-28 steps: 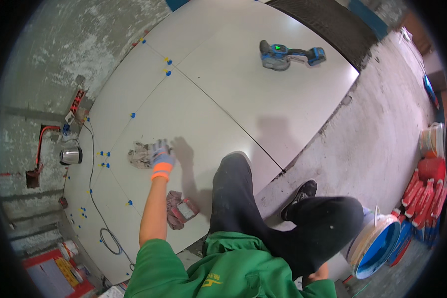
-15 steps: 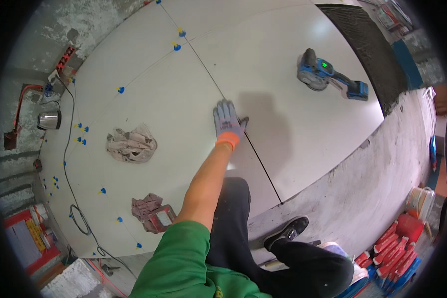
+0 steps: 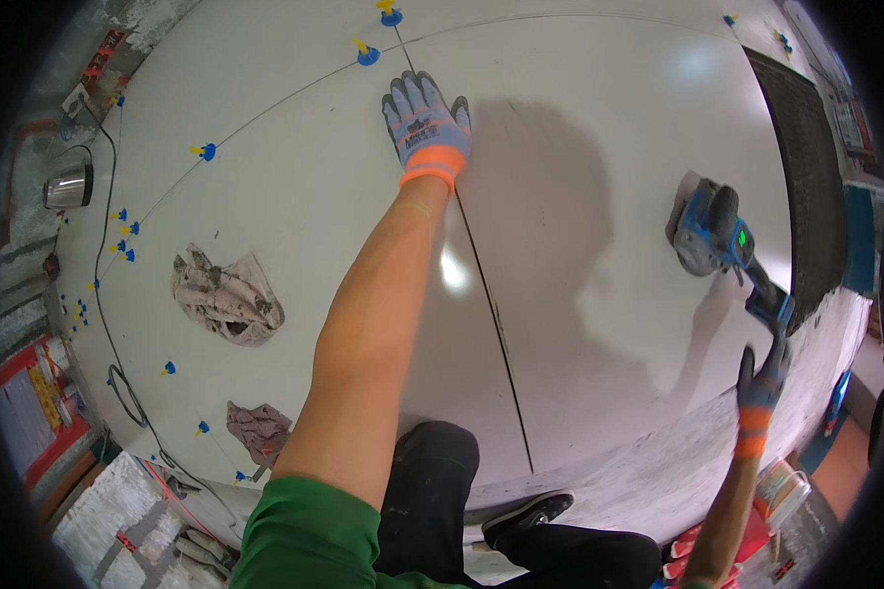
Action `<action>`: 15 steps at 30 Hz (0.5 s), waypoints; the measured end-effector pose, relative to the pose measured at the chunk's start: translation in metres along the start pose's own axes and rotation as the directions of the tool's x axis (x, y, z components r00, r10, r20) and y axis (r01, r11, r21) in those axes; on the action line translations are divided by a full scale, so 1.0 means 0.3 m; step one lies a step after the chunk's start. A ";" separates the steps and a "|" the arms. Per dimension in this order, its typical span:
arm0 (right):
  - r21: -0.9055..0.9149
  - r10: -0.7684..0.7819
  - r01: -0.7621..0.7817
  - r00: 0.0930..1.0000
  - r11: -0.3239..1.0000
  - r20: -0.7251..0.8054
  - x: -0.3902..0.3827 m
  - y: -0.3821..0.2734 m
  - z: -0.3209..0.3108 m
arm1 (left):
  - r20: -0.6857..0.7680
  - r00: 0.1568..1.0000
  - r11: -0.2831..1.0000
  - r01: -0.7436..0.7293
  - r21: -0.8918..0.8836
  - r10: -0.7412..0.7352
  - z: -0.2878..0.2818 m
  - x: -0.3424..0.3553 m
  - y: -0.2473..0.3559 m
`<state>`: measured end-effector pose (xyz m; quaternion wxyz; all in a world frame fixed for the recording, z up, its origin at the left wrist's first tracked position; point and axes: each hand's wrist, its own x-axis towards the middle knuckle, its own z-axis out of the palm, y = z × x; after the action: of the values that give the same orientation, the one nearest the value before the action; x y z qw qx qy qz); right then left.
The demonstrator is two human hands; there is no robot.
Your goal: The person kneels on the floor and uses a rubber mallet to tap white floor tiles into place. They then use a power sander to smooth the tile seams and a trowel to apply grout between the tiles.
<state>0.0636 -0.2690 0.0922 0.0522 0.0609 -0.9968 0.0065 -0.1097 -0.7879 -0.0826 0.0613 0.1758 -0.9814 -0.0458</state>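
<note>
My left hand [image 3: 427, 128], in a grey glove with an orange cuff, lies flat with fingers spread on the large pale tiles [image 3: 521, 294]. It covers part of the dark joint [image 3: 488, 294] between two tiles. At the right, my right hand [image 3: 768, 375], gloved alike, has its fingers stretched to the battery end of a blue cordless tool [image 3: 717, 231]. The thumb stands apart. The tool has a round grey base, a black knob and a green display, and rests on the right tile; it looks like a tile vibrator. Whether the fingertips press on it is hard to tell.
Blue and yellow tile-levelling clips [image 3: 367, 53] stand along other joints. A dirty cloth [image 3: 228, 294] and a brownish rag [image 3: 257, 432] lie left of my arm. Further left are a black cable [image 3: 105, 255] and a metal kettle [image 3: 69, 187]. Dark ridged mortar [image 3: 805, 177] borders the right tile.
My left hand has slid farther away along the joint. My right hand has come into view and reached the tool's battery end. The view has shifted, and my arm now hides a small red box.
</note>
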 end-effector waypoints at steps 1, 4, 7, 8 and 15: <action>-0.066 -0.026 0.027 1.000 0.997 0.010 0.146 -0.014 0.012 | 0.004 1.000 1.000 0.007 -0.010 -0.007 0.003 0.007 -0.004; -0.119 0.169 -0.128 0.871 0.985 0.462 0.435 -0.047 0.101 | 0.035 0.999 1.000 -0.014 0.028 0.013 0.000 0.006 -0.012; 0.111 0.208 -0.384 0.695 0.917 0.688 0.555 -0.046 0.168 | -0.041 0.999 0.999 -0.035 -0.024 0.034 -0.020 0.001 -0.013; 0.194 0.195 -0.449 0.684 0.872 0.703 0.561 -0.047 0.177 | -0.047 0.998 0.996 -0.035 -0.077 0.031 -0.029 -0.002 -0.011; 0.243 0.018 -0.336 0.618 0.910 0.786 0.775 -0.276 0.198 | 0.047 0.998 0.985 -0.030 -0.170 0.039 -0.078 0.008 -0.014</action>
<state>-0.1618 -0.3805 0.0581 -0.3899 -0.0342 -0.9041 0.1714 -0.1072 -0.7942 -0.0596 0.0523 0.1517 -0.9782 -0.1321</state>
